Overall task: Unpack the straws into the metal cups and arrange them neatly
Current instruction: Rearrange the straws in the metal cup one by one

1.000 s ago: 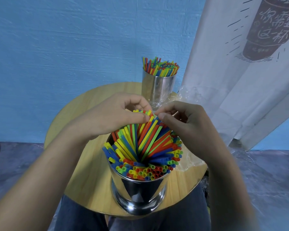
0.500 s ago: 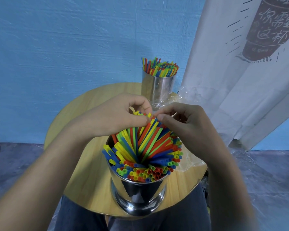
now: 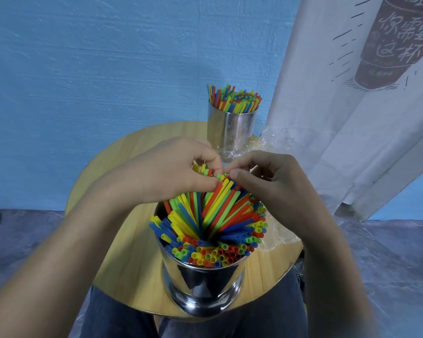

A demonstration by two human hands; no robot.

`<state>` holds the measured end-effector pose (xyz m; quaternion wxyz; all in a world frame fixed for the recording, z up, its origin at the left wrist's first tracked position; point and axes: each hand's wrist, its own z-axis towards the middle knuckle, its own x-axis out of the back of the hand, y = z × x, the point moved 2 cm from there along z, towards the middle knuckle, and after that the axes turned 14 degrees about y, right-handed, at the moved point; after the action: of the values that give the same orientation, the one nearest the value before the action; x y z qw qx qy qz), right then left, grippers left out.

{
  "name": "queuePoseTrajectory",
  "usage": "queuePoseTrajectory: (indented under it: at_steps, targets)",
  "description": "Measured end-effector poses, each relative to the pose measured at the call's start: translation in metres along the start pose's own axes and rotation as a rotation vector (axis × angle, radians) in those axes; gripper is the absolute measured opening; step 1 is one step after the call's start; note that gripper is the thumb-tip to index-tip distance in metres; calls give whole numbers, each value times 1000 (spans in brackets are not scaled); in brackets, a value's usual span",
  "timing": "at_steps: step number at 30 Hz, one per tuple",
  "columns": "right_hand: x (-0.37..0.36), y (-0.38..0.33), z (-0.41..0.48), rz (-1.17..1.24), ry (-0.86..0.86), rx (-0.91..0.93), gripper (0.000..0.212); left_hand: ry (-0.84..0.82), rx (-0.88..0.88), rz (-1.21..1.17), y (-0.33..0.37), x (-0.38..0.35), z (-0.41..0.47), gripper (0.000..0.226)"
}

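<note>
Coloured straws [image 3: 213, 215] pinched, left hand [image 3: 171, 172], maybe right [image 3: 274, 186]

The only writing stands on the white hanging banner [image 3: 340, 118] at the right, beyond the far right edge of the tabletop [image 3: 137, 147]. Printed on the banner is a drawing of a brown cup [image 3: 388, 57], tilted. Across its side run pale hand-drawn Chinese characters in two lines: the upper reads 你需要, the lower 这杯. Above them, at the top of the view, the lower strokes of another line of characters show, cut off and not readable. Below 这杯, near the cup's foot, sits a short row of much smaller pale characters, too small to read. Short black dashes and two exclamation marks are drawn around the cup.
</note>
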<state>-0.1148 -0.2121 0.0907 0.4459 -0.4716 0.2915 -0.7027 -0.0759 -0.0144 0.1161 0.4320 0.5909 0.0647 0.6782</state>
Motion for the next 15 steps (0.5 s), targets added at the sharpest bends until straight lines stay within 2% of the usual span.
queuePoseTrajectory:
  at_steps: [4, 11, 15]
  targets:
    - [0, 0, -1, 6, 3, -11, 15, 11, -18, -52, -2, 0, 0, 4]
    - [-2, -3, -2, 42, 9, -22, 12, 188, -46, -213, 1, 5, -1, 19]
    - [-4, -7, 0, 66, 10, 9, 13, 261, -68, -286, 6, 4, -2, 14]
